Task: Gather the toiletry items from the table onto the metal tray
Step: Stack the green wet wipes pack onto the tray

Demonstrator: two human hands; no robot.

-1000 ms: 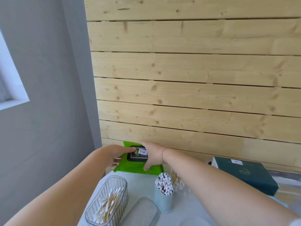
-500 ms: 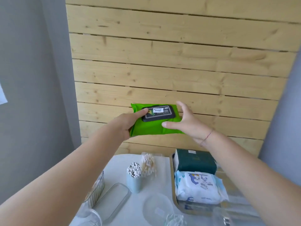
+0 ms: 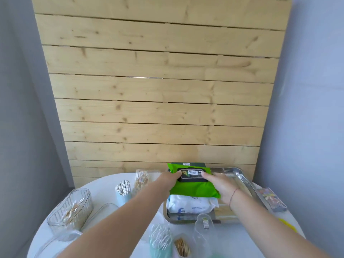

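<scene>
A green wet-wipes pack (image 3: 193, 189) with a black lid lies over the metal tray (image 3: 242, 178), on top of a white wipes pack (image 3: 191, 205) and against a dark green box (image 3: 186, 163). My left hand (image 3: 168, 178) grips the green pack's left end. My right hand (image 3: 220, 185) holds its right end, fingers over the lid. On the white round table (image 3: 104, 185) stand a blue cup of cotton swabs (image 3: 123, 191), a packet of wooden sticks (image 3: 141, 178) and a clear ribbed swab box (image 3: 71, 210).
Near the front edge stand a teal cup of swabs (image 3: 161, 237), a small jar of toothpicks (image 3: 183, 246) and a clear plastic container (image 3: 203, 223). A colourful box (image 3: 271, 199) lies right of the tray. A wooden slat wall (image 3: 158, 90) rises behind the table.
Both hands lifted the green wipes pack from the table's back left, carried it right and lowered it onto the packs in the tray. The view swung right and down.
</scene>
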